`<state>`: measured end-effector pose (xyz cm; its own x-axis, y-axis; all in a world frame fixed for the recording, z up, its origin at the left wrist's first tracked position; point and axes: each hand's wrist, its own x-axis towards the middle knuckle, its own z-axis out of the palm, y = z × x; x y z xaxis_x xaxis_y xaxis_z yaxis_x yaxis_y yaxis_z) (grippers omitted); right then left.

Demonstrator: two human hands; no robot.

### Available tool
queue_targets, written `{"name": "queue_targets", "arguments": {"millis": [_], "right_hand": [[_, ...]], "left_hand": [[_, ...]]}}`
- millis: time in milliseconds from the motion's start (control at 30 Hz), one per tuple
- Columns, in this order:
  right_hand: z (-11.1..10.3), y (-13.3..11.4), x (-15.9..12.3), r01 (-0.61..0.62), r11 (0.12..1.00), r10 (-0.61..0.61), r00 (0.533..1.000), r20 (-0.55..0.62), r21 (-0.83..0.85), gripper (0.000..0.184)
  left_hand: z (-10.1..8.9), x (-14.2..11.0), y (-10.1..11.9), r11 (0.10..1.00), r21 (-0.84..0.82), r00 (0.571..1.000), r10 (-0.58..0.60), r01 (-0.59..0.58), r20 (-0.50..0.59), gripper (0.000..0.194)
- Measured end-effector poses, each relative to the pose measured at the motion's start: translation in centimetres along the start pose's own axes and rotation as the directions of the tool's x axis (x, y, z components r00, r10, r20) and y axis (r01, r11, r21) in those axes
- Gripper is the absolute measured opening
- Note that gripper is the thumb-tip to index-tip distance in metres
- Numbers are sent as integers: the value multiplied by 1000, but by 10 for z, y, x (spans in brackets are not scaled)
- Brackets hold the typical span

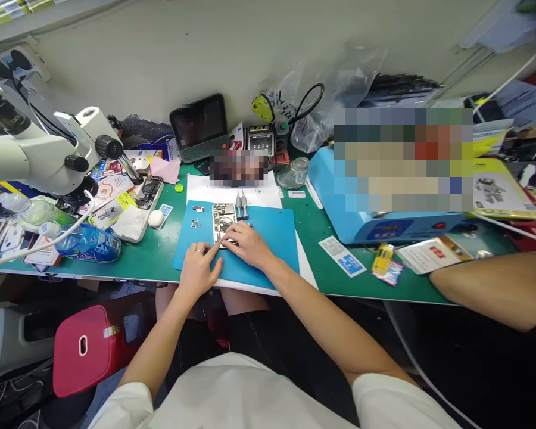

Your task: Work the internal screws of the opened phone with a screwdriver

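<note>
An opened smartphone (224, 215), its inner parts bare, lies on a blue work mat (272, 250). My left hand (199, 269), with a ring on one finger, rests at the phone's lower left corner, fingertips on or beside its edge and thumb spread away. Over the lower part of the phone my right hand (246, 243) bends down, its fingertips pinched together; what they hold, if anything, is too small to make out. Two grey screwdrivers (242, 205) lie just right of the phone's top. Small metal parts (198, 209) sit on the mat to the left.
A microscope (40, 158) stands at the left, near a blue plastic pack (89, 243). Behind the mat are a screen device (199, 128) and a glass jar (293, 173). A blue machine (361, 223) stands to the right. Another person's arm (495, 286) rests at the right edge.
</note>
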<state>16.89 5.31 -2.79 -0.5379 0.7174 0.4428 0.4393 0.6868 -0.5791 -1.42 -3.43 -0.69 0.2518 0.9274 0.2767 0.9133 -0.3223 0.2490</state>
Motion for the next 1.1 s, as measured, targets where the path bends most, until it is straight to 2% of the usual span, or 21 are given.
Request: {"name": "queue_targets", "arguments": {"millis": [1100], "right_hand": [[-7, -6, -3, -93, 991, 95, 995, -17, 101, 27]], "left_hand": [[3, 1, 0, 996, -85, 1000, -21, 23, 23, 38]]}}
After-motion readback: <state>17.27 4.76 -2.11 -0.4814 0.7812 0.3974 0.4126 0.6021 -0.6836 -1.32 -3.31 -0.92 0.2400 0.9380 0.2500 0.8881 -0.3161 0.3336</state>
